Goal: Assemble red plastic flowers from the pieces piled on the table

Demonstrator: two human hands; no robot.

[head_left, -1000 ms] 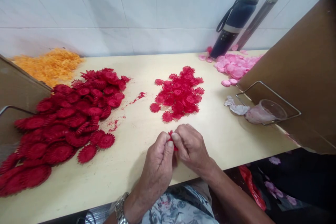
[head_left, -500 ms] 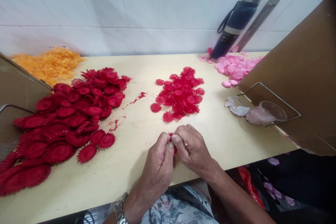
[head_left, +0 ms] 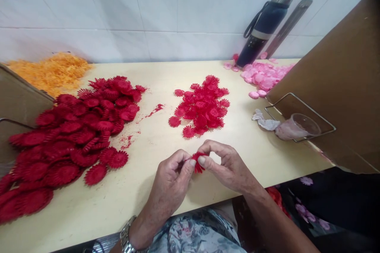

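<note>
Between my two hands, near the table's front edge, is a small red fringed paper-like flower piece (head_left: 199, 162). My left hand (head_left: 173, 180) pinches its left side between thumb and finger. From the other side, the thumb and forefinger of my right hand (head_left: 230, 164) pinch it too. Just beyond my hands lies a small pile of red fringed flower discs (head_left: 202, 104). A larger heap of darker red flower discs (head_left: 74, 130) spreads over the left of the table, some of them loose at its near edge.
Orange shreds (head_left: 50, 73) lie at the back left. A dark blue bottle (head_left: 261, 27) stands by the tiled wall, beside pink discs (head_left: 265, 75). At right, a clear cup (head_left: 298, 126) sits in a wire holder against a brown board (head_left: 329, 87), near a crumpled tissue (head_left: 265, 121).
My hands have moved slightly apart and opened out from tighter fists. More of the red flower piece shows between them. The view has shifted a little.
</note>
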